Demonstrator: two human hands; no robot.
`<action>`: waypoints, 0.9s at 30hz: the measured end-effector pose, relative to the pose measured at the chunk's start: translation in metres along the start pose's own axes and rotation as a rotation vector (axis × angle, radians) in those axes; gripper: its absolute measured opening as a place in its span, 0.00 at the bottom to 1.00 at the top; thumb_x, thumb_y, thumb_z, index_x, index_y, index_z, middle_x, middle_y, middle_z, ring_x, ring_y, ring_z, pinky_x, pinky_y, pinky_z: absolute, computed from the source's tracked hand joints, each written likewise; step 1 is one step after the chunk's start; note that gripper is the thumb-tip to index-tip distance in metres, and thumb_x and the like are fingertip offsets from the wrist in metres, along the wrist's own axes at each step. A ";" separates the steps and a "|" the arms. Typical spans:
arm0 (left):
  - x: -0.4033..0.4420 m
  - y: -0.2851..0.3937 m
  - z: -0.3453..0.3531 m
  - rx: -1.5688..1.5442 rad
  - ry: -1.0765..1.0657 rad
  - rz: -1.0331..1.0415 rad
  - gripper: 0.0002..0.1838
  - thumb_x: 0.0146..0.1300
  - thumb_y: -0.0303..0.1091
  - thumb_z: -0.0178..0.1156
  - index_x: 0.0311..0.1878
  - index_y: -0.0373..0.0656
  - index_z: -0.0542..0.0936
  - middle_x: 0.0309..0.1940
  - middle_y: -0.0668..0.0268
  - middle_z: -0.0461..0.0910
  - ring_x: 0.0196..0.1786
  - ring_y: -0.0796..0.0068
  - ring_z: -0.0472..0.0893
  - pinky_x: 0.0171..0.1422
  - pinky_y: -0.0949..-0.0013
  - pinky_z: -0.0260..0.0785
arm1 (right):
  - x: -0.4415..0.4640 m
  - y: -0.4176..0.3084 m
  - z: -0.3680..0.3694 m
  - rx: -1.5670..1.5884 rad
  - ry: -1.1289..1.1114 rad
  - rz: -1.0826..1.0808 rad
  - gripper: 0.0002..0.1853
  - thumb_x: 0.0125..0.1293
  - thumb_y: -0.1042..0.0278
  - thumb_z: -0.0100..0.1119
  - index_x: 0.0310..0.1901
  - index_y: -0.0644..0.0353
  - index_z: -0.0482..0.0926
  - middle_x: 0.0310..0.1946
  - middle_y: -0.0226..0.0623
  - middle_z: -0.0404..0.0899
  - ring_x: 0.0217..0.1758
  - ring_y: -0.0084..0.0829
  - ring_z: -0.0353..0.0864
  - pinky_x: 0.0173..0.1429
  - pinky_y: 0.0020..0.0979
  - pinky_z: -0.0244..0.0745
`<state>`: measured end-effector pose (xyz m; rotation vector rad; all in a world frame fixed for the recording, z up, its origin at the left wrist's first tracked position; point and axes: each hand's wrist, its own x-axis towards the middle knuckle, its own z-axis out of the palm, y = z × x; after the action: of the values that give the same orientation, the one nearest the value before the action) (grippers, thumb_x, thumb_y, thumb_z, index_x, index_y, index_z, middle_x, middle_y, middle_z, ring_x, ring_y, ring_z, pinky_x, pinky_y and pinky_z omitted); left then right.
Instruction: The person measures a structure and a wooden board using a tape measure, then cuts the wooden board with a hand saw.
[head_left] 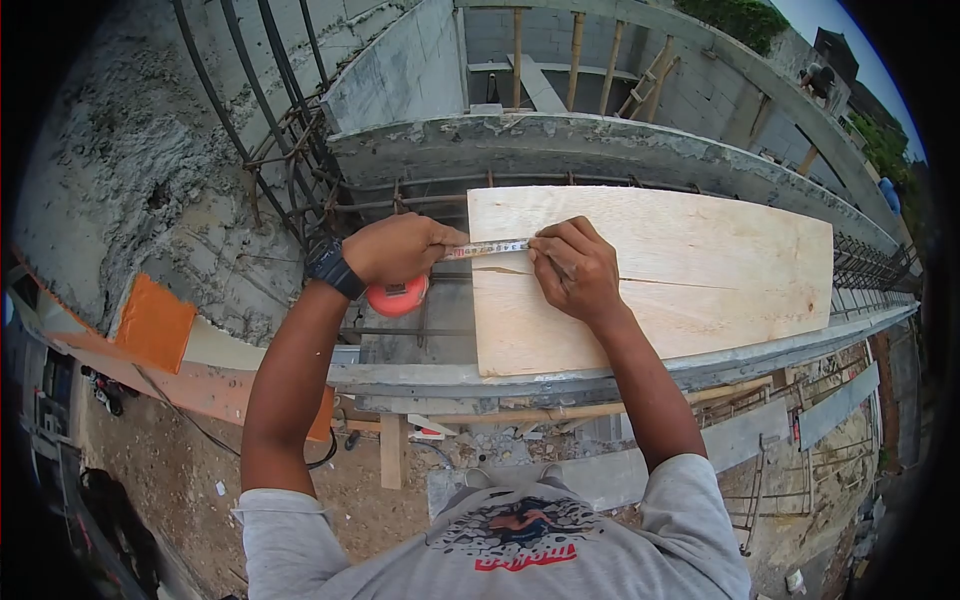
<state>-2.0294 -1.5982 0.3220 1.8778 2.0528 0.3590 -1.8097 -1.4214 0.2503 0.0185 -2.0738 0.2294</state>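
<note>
A tape measure with a red case (398, 298) is in my left hand (402, 248), which is closed around it at the left end of a pale plywood board (720, 270). Its short blade (490, 248) stretches to the right across the board's left edge. My right hand (575, 268) rests on the board, its thumb and fingers pinched together at the blade's far end. Whether those fingers also hold a small marker or pencil is hidden. A thin crack (680, 284) runs along the board's middle.
The board lies over a concrete beam trough with steel bars. Upright rebar (262, 110) and rough wet-looking mortar (150, 170) stand at the left, near an orange panel (153, 322). A formwork edge (420, 378) runs in front of me, with ground and planks below. Block walls rise behind.
</note>
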 end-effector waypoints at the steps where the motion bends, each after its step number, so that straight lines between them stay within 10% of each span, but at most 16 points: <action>1: 0.000 0.001 0.000 -0.009 0.000 -0.010 0.20 0.75 0.32 0.54 0.66 0.51 0.84 0.49 0.49 0.87 0.48 0.47 0.86 0.57 0.56 0.78 | 0.000 0.000 0.000 0.004 0.002 -0.003 0.05 0.56 0.77 0.70 0.34 0.58 0.87 0.34 0.30 0.86 0.38 0.33 0.83 0.39 0.34 0.81; 6: -0.005 0.013 -0.003 -0.043 -0.018 -0.079 0.20 0.74 0.31 0.53 0.65 0.49 0.84 0.47 0.49 0.87 0.46 0.45 0.87 0.56 0.56 0.78 | 0.001 0.002 0.000 0.016 0.006 -0.023 0.04 0.56 0.77 0.71 0.32 0.58 0.85 0.33 0.30 0.84 0.37 0.33 0.82 0.38 0.34 0.80; 7: -0.002 -0.007 0.007 0.021 0.031 0.047 0.21 0.75 0.26 0.55 0.68 0.46 0.82 0.41 0.50 0.89 0.31 0.60 0.86 0.44 0.62 0.79 | 0.001 0.002 -0.002 0.035 0.001 -0.031 0.04 0.56 0.76 0.71 0.31 0.57 0.85 0.32 0.29 0.83 0.37 0.34 0.81 0.38 0.34 0.79; 10: -0.003 0.007 0.004 -0.049 -0.007 0.000 0.18 0.78 0.28 0.55 0.67 0.41 0.81 0.32 0.59 0.86 0.28 0.76 0.80 0.40 0.66 0.78 | -0.002 0.002 -0.003 0.030 -0.012 -0.019 0.04 0.57 0.75 0.71 0.32 0.57 0.84 0.34 0.30 0.82 0.40 0.34 0.81 0.41 0.35 0.79; 27: -0.010 0.005 0.014 -0.158 -0.007 -0.087 0.20 0.79 0.28 0.54 0.71 0.40 0.78 0.35 0.64 0.85 0.29 0.78 0.80 0.40 0.69 0.78 | -0.006 0.006 -0.005 0.049 -0.038 -0.053 0.04 0.55 0.74 0.70 0.30 0.58 0.83 0.32 0.31 0.80 0.39 0.35 0.79 0.41 0.35 0.79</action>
<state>-2.0186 -1.6083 0.3118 1.6900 2.0306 0.4765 -1.8027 -1.4156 0.2466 0.1083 -2.1026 0.2494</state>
